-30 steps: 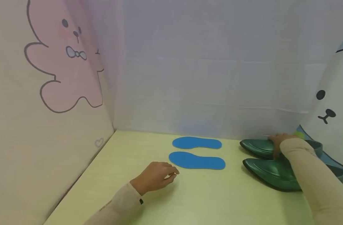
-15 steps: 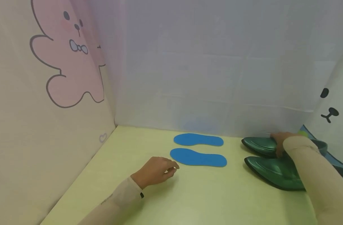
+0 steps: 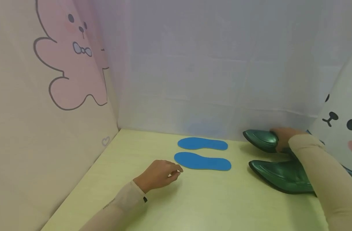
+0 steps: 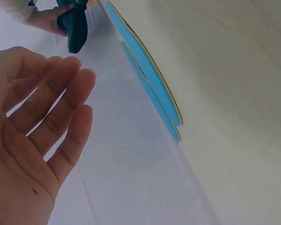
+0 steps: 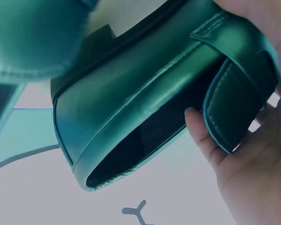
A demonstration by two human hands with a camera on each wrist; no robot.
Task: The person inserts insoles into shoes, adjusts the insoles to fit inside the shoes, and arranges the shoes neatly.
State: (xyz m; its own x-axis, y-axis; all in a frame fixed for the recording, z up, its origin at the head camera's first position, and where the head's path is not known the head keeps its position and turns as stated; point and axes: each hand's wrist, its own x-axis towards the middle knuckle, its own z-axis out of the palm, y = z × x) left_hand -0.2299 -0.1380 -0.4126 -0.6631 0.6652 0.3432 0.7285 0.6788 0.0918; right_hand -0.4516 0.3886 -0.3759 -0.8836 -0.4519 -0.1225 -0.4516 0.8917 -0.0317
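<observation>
In the head view my right hand (image 3: 284, 138) grips the farther green shoe (image 3: 261, 140) over its instep and holds it a little above the table. The right wrist view shows this shiny green shoe (image 5: 117, 108) from close by, its opening dark and a strap near my fingers. The matching green shoe (image 3: 282, 176) lies on the table just in front, partly behind my right sleeve. Two blue insoles (image 3: 202, 161) lie side by side, toes to the left. My left hand (image 3: 158, 176), fingers loosely bent and holding nothing, is just left of the nearer insole.
A pale yellow table (image 3: 222, 205) carries everything. White cloth (image 3: 193, 80) hangs along its back edge. At the left stands another cloth (image 3: 75, 70) with a pink cartoon animal, and at the right one with a white cartoon face (image 3: 337, 138).
The farther shoe has risen off the table in my right hand, its toe shifting slightly left and up. My left hand and the insoles stay in place.
</observation>
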